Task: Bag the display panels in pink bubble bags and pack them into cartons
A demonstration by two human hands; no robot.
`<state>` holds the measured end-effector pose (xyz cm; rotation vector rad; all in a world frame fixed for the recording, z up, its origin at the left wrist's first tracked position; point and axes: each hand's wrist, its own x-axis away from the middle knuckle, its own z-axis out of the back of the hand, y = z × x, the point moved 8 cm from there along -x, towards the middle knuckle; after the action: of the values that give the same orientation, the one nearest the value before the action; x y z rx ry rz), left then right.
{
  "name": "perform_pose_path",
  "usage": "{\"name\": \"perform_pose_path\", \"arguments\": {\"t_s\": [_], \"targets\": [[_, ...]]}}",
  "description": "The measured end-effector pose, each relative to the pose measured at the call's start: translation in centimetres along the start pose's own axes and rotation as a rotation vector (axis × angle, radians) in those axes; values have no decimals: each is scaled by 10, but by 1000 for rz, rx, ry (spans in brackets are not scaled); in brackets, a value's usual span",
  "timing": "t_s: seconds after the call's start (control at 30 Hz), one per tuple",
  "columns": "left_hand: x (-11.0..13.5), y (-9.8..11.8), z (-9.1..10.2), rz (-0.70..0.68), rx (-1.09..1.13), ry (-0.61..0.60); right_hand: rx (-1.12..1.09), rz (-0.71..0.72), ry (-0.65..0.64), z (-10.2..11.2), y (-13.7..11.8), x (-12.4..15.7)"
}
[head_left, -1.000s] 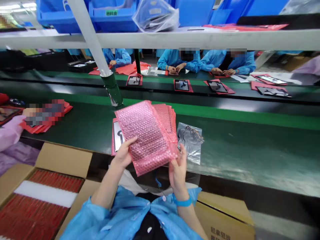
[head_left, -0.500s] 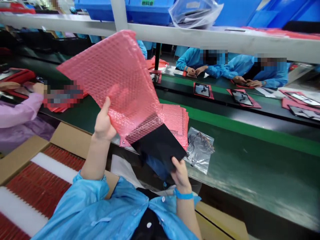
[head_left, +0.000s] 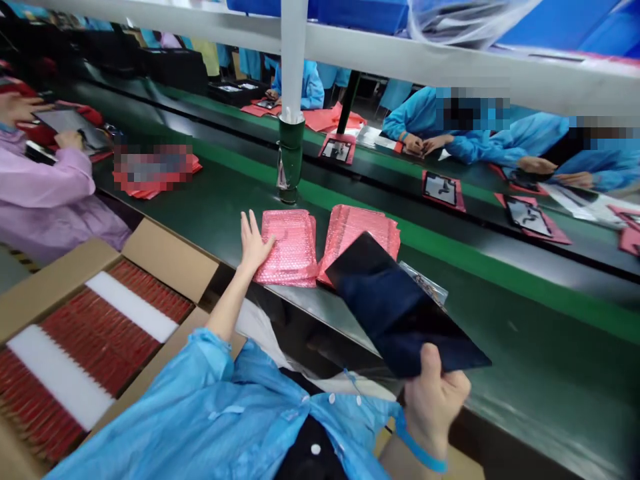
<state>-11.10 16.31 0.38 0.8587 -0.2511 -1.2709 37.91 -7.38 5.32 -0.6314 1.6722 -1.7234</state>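
We hold a glossy black rectangular slab point(head_left: 395, 307), lower right of frame | our right hand point(head_left: 435, 407) closes firmly on its near edge | our left hand point(head_left: 254, 247), open, fingers spread, rests on pink bubble-wrap bags point(head_left: 290, 250), centre | a second pink stack point(head_left: 357, 230) just beside, slab overhanging it | dark belt point(head_left: 525, 347) beneath | cardboard carton point(head_left: 170, 247) lower left

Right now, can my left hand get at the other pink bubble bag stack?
Probably yes: the left hand rests on the neighbouring pink bag, just beside that stack. The dark panel covers only its near corner.
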Motion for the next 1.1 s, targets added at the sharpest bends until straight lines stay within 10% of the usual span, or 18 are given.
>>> {"name": "perform_pose_path", "arguments": {"t_s": [0.07,0.2,0.43,0.93,1.1], "targets": [[16,3,-2,-133,-28,-73,93,261,32,-43,-36,7],[41,-3,-17,-209,3,-277,106,827,-546,-188,-89,37],[33,-31,11,-79,374,-40,545,1101,-1017,-342,-28,91],[38,-27,19,-16,466,-19,743,1076,-1111,-356,-11,89],[61,-4,23,-224,314,-82,627,1047,-1119,-309,-7,104]]}}
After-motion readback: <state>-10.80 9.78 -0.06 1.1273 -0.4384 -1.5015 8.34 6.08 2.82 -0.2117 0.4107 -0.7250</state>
